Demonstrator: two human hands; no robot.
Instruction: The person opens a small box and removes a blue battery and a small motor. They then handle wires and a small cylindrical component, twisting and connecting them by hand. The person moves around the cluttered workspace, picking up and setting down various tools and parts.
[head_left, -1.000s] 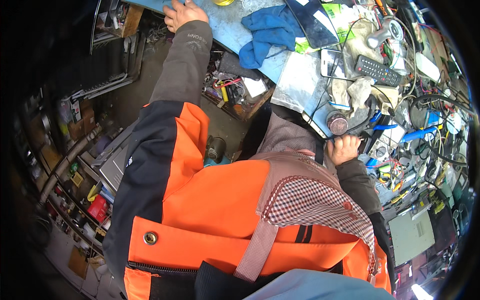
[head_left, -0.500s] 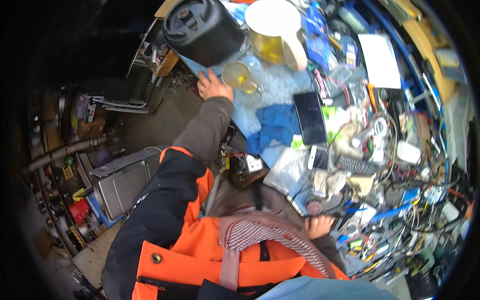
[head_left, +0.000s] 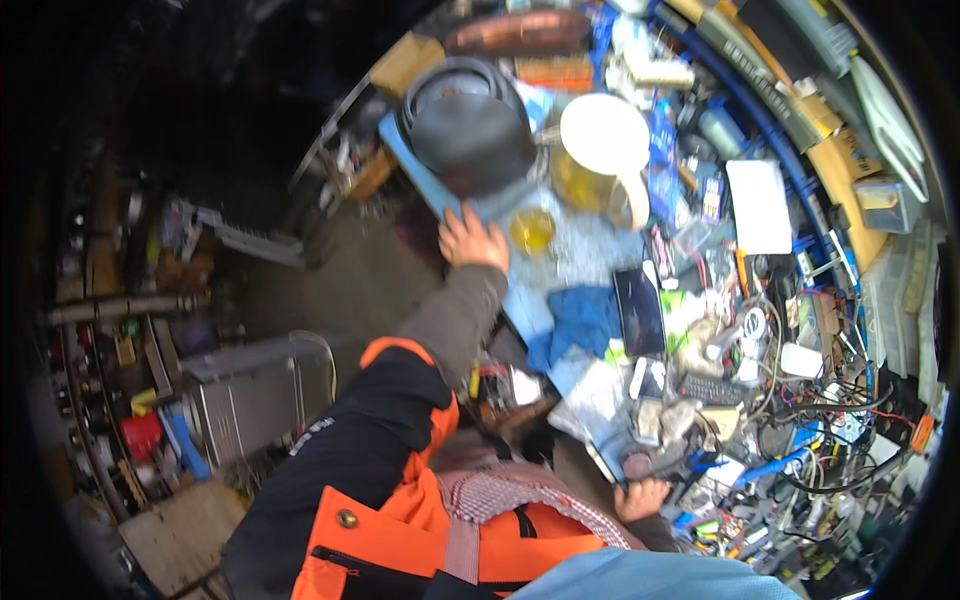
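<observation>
My left hand (head_left: pixel 473 240) rests with spread fingers at the left edge of the blue-topped bench (head_left: pixel 518 300); it holds nothing. Just right of it stands a small clear cup (head_left: pixel 532 232) of yellow liquid, apart from the fingers. Beyond are a black rounded container (head_left: pixel 470 135) and a clear pitcher (head_left: pixel 585 185) with a white lid (head_left: pixel 605 134) and pale handle, yellowish inside. Down at the near bench edge, my right hand (head_left: pixel 643 497) lies beside a small round jar (head_left: pixel 636 465), thumb apart from its fingers. Blur hides its finer detail.
A blue cloth (head_left: pixel 583 322), a dark tablet-like slab (head_left: pixel 640 310), a phone (head_left: pixel 648 378) and a remote control (head_left: pixel 711 388) lie mid-bench. Tangled cables and small tools crowd the right side. At lower left stands a grey metal box (head_left: pixel 250 400) beside cluttered shelves.
The whole view has shifted, so the bench items appear lower and more of its far end shows. My left hand stays beside the cup, and my right hand remains at the near edge.
</observation>
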